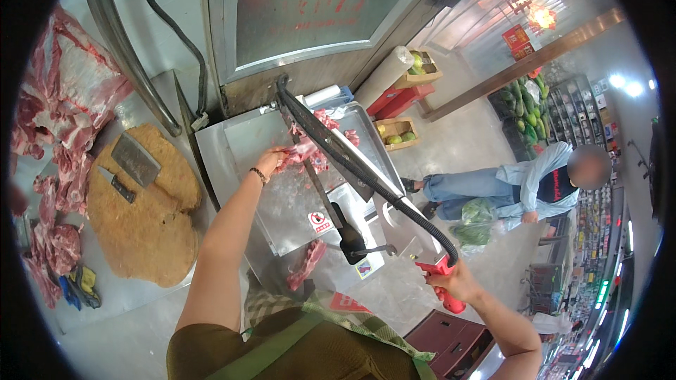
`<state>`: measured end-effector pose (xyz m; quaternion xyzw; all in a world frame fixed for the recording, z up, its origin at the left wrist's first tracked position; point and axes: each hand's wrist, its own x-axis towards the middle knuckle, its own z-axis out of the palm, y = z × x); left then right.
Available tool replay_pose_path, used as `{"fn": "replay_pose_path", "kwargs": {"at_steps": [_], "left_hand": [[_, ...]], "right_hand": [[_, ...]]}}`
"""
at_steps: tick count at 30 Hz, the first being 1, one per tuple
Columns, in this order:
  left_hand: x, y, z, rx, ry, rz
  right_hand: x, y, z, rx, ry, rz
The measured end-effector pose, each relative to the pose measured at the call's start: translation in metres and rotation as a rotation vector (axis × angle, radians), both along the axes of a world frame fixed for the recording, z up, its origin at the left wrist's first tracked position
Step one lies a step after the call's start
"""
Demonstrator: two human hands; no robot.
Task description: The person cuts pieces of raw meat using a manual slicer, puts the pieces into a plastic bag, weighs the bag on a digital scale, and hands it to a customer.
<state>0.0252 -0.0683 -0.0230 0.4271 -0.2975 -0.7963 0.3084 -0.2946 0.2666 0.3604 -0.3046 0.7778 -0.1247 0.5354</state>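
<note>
My left hand (267, 163) is closed round a piece of raw meat (304, 148), which lies under the long blade arm of a lever meat cutter (352, 162). My right hand (461, 286) grips the red handle (451, 302) at the near right end of that cutter, and a black ribbed hose runs along the arm to it. Cut meat chunks (325, 118) lie on the far side of the blade. Closer to me, a longer strip of meat (307, 266) rests on the steel worktop (278, 214). My fingers partly hide the piece they hold.
At left, a round wooden chopping block (144, 232) carries a cleaver (136, 160) and a small knife (117, 185). Large meat cuts (74, 91) and gloves (83, 287) lie beyond it. A person (479, 190) with a green bag stands at right. Fruit boxes (396, 134) sit on the floor.
</note>
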Motion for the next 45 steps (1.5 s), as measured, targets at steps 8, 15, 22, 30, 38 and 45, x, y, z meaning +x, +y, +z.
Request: {"fn": "replay_pose_path", "kwargs": {"at_steps": [8, 15, 22, 30, 38, 45], "left_hand": [[-0.021, -0.039, -0.034, 0.079, -0.178, 0.042], [-0.022, -0.046, -0.072, 0.053, -0.311, 0.048], [-0.016, -0.052, -0.056, -0.031, -0.299, 0.067], [-0.028, -0.052, -0.038, -0.043, -0.417, 0.03], [-0.022, -0.044, -0.03, -0.02, -0.494, -0.148], [-0.009, -0.004, -0.045, -0.077, -0.628, -0.027]], "right_hand": [[0.017, -0.036, 0.05, 0.033, 0.026, 0.015], [0.023, -0.059, 0.077, 0.088, 0.055, 0.011], [0.009, -0.04, 0.05, 0.041, 0.094, 0.098], [-0.028, 0.055, -0.098, -0.037, 0.002, 0.002], [-0.067, 0.118, -0.288, -0.328, 0.141, 0.296], [-0.075, 0.132, -0.387, -0.467, 0.32, 0.406]]}}
